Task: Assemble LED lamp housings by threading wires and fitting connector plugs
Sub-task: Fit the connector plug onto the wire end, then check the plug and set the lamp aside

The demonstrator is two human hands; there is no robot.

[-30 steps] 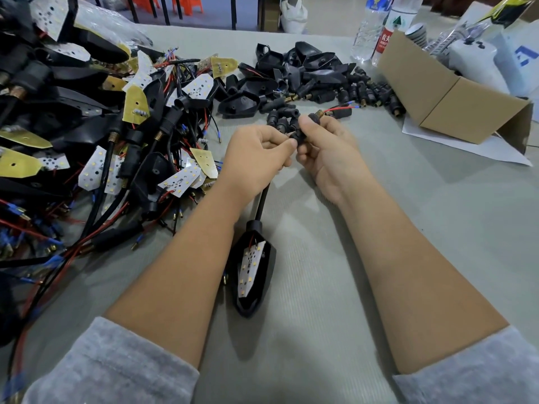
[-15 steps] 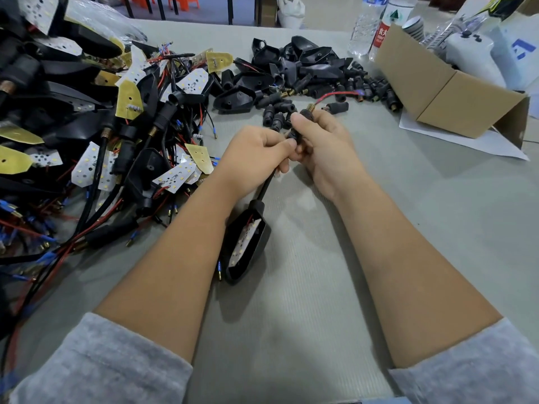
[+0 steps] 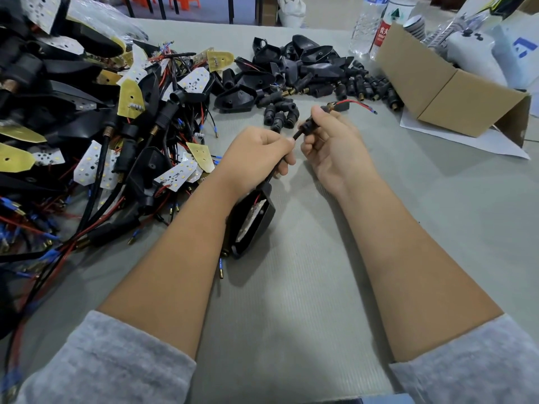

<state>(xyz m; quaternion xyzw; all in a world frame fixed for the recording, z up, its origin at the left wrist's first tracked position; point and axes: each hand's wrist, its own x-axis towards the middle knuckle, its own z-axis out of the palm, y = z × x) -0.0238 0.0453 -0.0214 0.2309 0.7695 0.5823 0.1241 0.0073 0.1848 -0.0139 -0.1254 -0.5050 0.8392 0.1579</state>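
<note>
My left hand (image 3: pixel 259 154) grips the black stalk of a lamp housing (image 3: pixel 250 221), which hangs tilted under my left wrist with its white LED board facing up. My right hand (image 3: pixel 332 144) pinches a black connector plug (image 3: pixel 307 125) at the stalk's upper end. A brass tip sticks out past my right thumb, and a red wire (image 3: pixel 360 104) with a blue end runs from it to the right. A thin wire with a brass end (image 3: pixel 221 269) dangles below the housing.
A big tangle of wired lamp housings and LED boards (image 3: pixel 96 126) fills the left side. Loose black housings and plugs (image 3: pixel 309 71) lie at the back. An open cardboard box (image 3: pixel 449 86) and water bottles (image 3: pixel 379 24) stand at the back right on the grey table (image 3: pixel 306 287).
The housing has risen off the table and swung toward my left wrist. My hands have drawn slightly apart, and the plug now sits further along the stalk with the red wire showing past it.
</note>
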